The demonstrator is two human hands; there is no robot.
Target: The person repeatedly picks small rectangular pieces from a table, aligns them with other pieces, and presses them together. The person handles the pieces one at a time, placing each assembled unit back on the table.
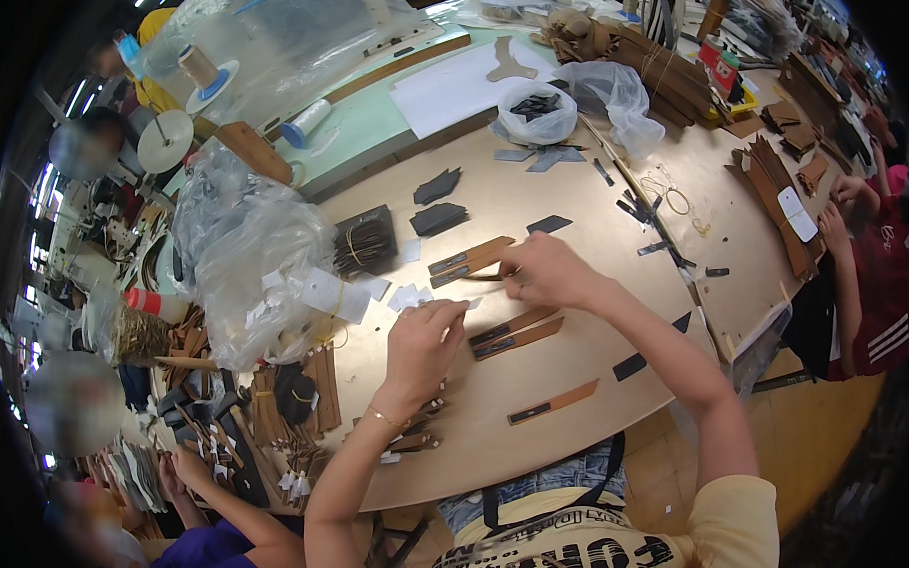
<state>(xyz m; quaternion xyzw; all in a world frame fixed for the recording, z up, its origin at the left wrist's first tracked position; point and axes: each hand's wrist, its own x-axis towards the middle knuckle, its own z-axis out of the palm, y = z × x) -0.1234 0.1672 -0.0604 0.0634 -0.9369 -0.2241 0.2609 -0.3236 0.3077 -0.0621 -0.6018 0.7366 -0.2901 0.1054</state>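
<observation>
My right hand [553, 271] is closed in a pinch, with a thin dark brown strip [487, 277] sticking out leftward from the fingers. My left hand [422, 348] is bent over the table, its fingertips together at a small white paper slip [474, 304]. Just beyond my hands lie brown leather-like strips with dark ends [469, 256]. A second group of these strips [516, 336] rests between my forearms, and a single strip [554, 401] lies nearer to me. Several white paper slips [409, 296] are scattered beyond my left hand.
Dark cut pieces [439, 220] and a banded dark stack [366, 243] lie farther off. Plastic bags [240, 267] crowd the left, near bundled brown strips [300, 399]. A bag of dark pieces [537, 112] stands at the back. Co-workers' hands [837, 217] are at the right and left.
</observation>
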